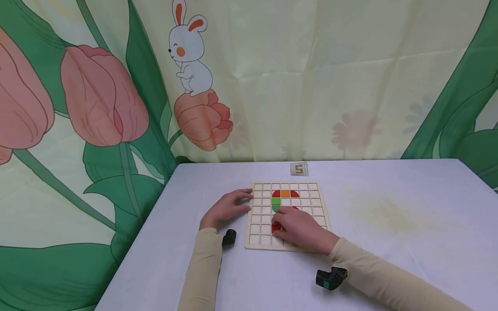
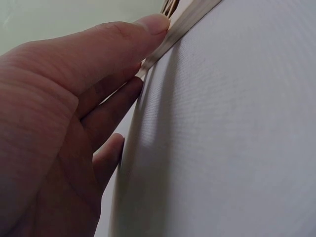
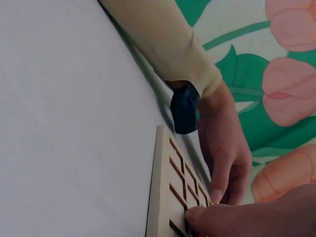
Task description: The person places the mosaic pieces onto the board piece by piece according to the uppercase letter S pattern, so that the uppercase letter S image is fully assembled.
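Observation:
A wooden grid board (image 1: pixel 254 239) lies on the white table. My right hand (image 1: pixel 301 229) reaches over its lower middle, thumb and finger about a red piece (image 1: pixel 275 228) at a grid cell. Fingers of my left hand (image 1: pixel 227 209) rest along the board's left edge; in the left wrist view, the fingertips (image 2: pixel 154 22) meet its side. In the upper grid, an orange square (image 1: pixel 285 193) sits between two red rounded-corner pieces. Below the left one are a green square (image 1: pixel 276 201) and a green rounded piece (image 1: pixel 275 208). Another red piece is partly hidden by my right hand.
Behind the board lies a small card (image 1: pixel 299 168) with a gridded picture. A black wrist camera (image 1: pixel 229 237) sits on the left wrist, another (image 1: pixel 331 278) on the right. A printed curtain (image 1: pixel 272 86) hangs behind the table.

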The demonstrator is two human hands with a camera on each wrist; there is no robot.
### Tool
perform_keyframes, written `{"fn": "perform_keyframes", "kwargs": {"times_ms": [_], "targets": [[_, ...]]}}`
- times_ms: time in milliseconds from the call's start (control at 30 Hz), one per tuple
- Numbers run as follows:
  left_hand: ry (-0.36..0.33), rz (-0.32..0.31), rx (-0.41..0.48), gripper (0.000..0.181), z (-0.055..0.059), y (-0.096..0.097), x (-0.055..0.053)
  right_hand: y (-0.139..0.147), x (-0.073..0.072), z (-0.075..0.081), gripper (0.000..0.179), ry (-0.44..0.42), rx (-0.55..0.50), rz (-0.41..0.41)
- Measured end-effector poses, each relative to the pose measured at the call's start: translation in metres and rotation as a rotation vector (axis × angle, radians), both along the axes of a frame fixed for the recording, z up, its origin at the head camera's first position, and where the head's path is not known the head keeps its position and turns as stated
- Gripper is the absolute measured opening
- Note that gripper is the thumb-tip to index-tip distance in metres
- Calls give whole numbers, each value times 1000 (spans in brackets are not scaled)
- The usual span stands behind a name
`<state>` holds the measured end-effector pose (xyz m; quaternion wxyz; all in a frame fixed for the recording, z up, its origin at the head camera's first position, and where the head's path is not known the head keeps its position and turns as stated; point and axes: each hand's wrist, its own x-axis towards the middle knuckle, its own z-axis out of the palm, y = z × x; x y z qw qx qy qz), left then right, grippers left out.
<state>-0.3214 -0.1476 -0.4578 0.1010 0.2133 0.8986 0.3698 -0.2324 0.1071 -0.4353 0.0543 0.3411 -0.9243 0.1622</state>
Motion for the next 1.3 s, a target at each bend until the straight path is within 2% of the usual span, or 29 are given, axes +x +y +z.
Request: {"fn": "perform_keyframes", "kwargs": {"times_ms": [233,433,733,900,1133,1300], "targets": [[2,2,-5,42,0,0,0,-2,0,0,13,-44,22,-22],[8,-4,-16,41,-1,1,-1,-2,-2,1,15,-109,0,-10],[-8,18,-24,42,-1,1,-1,5,-7,2,12,-178,-121,79],[-5,16,-11,41,-1,1,-2,6,-11,8,8,-228,-186,140],[-1,4,-13,40,0,1,-1,4,-17,24,10,-263,-123,143],[9,7,-18,40,0,1,-1,-1,-19,23,11,-287,-108,147]]}}
